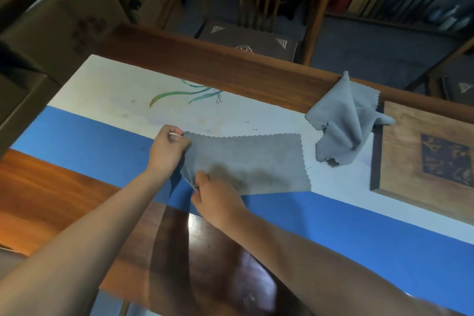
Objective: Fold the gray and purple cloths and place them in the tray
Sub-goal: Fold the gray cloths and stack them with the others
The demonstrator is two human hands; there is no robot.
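Note:
A gray cloth [251,159] with scalloped edges lies spread on the white and blue table runner [102,95]. My left hand [168,149] pinches its far left corner. My right hand [214,192] pinches its near left corner, and the left edge is lifted off the runner. A second cloth [346,118], bluish gray with a purple tint, lies crumpled to the right, its far end draped over the table's back rail. One tip of it rests on the wooden tray [410,141] at the right.
The tray has a dark carved panel [447,159] in its middle. A wooden chair [254,41] stands behind the table, with shelves of books beyond. Cardboard boxes [59,20] stand at the far left.

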